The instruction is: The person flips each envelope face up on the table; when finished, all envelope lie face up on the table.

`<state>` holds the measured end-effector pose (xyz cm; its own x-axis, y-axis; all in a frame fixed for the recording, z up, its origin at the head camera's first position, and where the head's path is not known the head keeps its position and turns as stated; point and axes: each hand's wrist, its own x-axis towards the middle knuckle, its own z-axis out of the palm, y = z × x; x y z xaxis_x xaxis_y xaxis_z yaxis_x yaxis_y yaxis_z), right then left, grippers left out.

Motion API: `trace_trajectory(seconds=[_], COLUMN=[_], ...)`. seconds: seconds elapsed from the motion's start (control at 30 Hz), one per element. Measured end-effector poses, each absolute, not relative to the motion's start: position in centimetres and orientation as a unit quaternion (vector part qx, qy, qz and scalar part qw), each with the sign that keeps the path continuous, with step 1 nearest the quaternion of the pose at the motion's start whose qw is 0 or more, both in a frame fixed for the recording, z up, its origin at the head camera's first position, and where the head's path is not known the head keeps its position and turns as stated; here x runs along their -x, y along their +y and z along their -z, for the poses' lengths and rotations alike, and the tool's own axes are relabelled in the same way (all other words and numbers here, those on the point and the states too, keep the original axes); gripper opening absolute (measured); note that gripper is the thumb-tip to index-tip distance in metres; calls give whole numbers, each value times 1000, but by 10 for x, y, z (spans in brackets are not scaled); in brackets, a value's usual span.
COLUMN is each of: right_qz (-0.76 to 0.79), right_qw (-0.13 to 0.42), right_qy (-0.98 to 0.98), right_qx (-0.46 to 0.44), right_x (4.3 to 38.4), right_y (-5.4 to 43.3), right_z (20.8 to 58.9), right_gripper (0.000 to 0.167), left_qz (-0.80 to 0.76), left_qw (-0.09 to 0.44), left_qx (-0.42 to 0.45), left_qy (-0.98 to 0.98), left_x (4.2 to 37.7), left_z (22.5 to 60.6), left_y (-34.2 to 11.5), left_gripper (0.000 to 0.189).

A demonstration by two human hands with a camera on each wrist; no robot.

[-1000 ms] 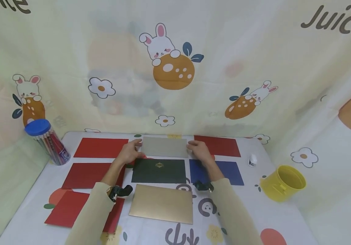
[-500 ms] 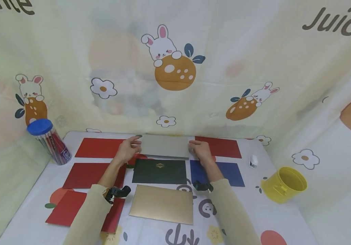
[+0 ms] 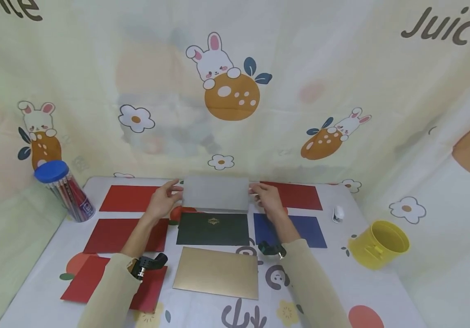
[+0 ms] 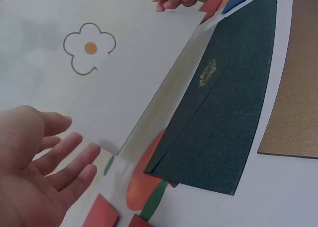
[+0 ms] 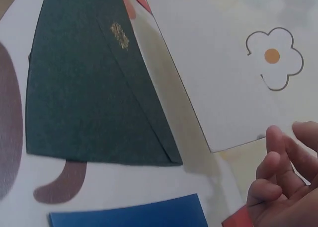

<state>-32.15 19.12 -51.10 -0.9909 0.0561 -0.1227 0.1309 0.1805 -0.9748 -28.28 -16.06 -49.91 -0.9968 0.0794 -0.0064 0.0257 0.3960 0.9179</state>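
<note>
A blank white envelope [image 3: 216,193] is raised off the far side of the table and tilted up. My left hand [image 3: 162,200] pinches its left edge, thumb [image 4: 58,122] above and the other fingers spread below. At the opposite edge, my right hand [image 3: 266,198] pinches near the side with its fingertips; part of that grip is hidden in the right wrist view. Just in front lies a dark green envelope [image 3: 213,230] with a gold emblem and a visible flap line. A gold envelope [image 3: 216,273] lies nearest to me in the middle column.
Several red envelopes [image 3: 125,235] lie at the left, and another red envelope [image 3: 296,196] at the back right. A blue envelope [image 3: 309,231] is under my right forearm. A blue-lidded jar of pens [image 3: 68,193], a small white object [image 3: 338,214] and a yellow bucket [image 3: 372,249] stand around.
The white envelope, flat on the table a second ago, has been lifted and tilted up, shifting slightly left. My left hand moved left; my right hand stays near the same place.
</note>
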Motion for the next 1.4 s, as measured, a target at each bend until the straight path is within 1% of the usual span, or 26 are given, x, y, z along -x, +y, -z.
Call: trace_trajectory(seconds=[0.17, 0.47, 0.63, 0.73, 0.87, 1.0, 1.17, 1.3, 1.4], right_qz=[665, 684, 650, 611, 558, 501, 453, 426, 403], right_qw=[21, 45, 58, 54, 37, 4, -23, -15, -3], right_qy=[744, 727, 758, 789, 829, 865, 890, 904, 913], right_qx=[-57, -37, -4, 8, 18, 20, 34, 46, 53], right_x=[320, 315, 313, 314, 315, 316, 318, 317, 315], right_y=[191, 193, 197, 198, 197, 195, 192, 191, 190], right_z=[507, 501, 505, 509, 516, 522, 528, 531, 531], right_gripper=[34, 36, 36, 35, 32, 28, 37, 46, 50], left_qz=[-539, -594, -585, -562, -524, -511, -516, -514, -505], left_qw=[10, -7, -11, -13, -17, -8, 15, 22, 16], left_qx=[-27, -31, -24, -32, -47, -53, -50, -55, -62], left_qy=[842, 804, 810, 826, 850, 858, 855, 856, 861], left_x=[281, 281, 279, 280, 280, 281, 282, 284, 285], left_z=[497, 499, 505, 510, 519, 524, 530, 534, 535], left_y=[-161, -167, -169, -168, -162, -156, -150, -147, -146], left_gripper=[56, 50, 45, 43, 45, 46, 55, 67, 71])
